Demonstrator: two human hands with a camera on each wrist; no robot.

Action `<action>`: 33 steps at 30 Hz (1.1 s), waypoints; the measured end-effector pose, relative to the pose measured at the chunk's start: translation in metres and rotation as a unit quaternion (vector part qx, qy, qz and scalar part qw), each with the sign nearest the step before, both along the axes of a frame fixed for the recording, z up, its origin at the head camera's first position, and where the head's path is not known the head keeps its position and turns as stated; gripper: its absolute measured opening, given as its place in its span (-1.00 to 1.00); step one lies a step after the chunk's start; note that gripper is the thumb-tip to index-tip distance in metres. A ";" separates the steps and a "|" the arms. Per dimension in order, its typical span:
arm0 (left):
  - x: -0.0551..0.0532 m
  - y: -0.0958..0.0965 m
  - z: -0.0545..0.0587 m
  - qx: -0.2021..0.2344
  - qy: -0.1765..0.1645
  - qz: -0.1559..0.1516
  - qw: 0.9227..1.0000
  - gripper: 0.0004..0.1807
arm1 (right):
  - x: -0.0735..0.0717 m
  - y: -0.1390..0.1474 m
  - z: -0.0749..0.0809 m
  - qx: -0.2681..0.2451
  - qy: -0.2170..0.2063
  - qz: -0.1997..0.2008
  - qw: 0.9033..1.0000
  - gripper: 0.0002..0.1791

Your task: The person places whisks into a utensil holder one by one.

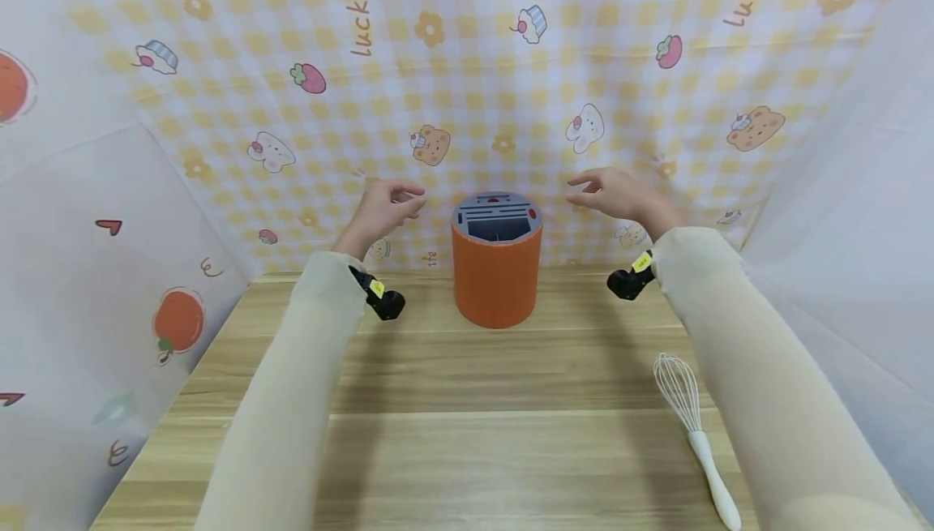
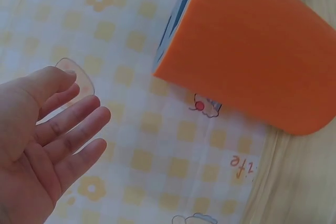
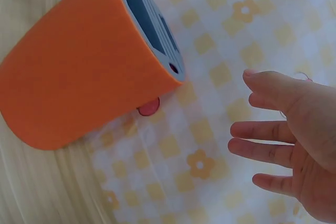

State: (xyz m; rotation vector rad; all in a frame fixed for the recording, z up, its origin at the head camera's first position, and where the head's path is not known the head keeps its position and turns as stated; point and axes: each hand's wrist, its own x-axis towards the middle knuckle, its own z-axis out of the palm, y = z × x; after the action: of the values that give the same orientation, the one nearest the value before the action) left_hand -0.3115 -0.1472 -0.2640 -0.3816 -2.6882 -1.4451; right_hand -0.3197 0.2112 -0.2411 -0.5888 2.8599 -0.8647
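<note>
An orange round holder (image 1: pixel 496 284) with a grey slotted top (image 1: pixel 498 213) stands upright at the back of the wooden table. To its left my left hand (image 1: pixel 383 211) hovers in the air, fingers loosely bent and holding nothing. On the other side my right hand (image 1: pixel 616 193) is raised at a similar height, also with nothing in it. Both wrist views show a gap between the fingers and the orange wall (image 2: pixel 252 51) of the holder. A whisk (image 1: pixel 696 438) with white wires and a white handle lies on the table, beside my right forearm.
The wooden table (image 1: pixel 467 450) reaches back to a yellow checked cloth (image 1: pixel 474 93) hanging behind the holder. White sheets (image 1: pixel 846 271) hang at both sides. A small black camera (image 1: pixel 387 304) is strapped to each wrist.
</note>
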 end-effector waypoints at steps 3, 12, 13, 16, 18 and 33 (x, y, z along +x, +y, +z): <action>-0.001 0.007 -0.001 0.006 -0.013 -0.003 1.000 -0.62 | -0.004 -0.009 -0.003 -0.011 0.006 0.007 1.000 -0.46; -0.009 0.029 -0.017 0.001 -0.057 -0.016 0.998 -0.64 | -0.012 -0.019 -0.016 0.007 -0.026 0.015 1.000 -0.47; -0.010 0.031 -0.019 0.001 -0.059 -0.016 0.998 -0.63 | -0.012 -0.021 -0.018 0.004 -0.031 0.015 0.999 -0.47; -0.010 0.034 -0.025 0.007 -0.070 -0.020 0.997 -0.58 | -0.013 -0.027 -0.025 -0.006 -0.045 0.016 0.999 -0.47; -0.010 0.036 -0.029 0.010 -0.076 -0.022 0.997 -0.54 | -0.012 -0.030 -0.029 -0.012 -0.051 0.016 0.999 -0.46; -0.013 0.039 -0.041 0.046 -0.105 -0.047 0.992 -0.50 | -0.014 -0.030 -0.054 -0.088 -0.072 0.032 0.993 -0.40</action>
State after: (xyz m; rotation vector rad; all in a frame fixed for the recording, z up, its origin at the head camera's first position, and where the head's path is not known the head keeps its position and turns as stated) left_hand -0.3242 -0.1077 -0.3053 -0.3752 -2.7823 -1.7202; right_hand -0.3337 0.1808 -0.2955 -0.6061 2.6388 -1.1086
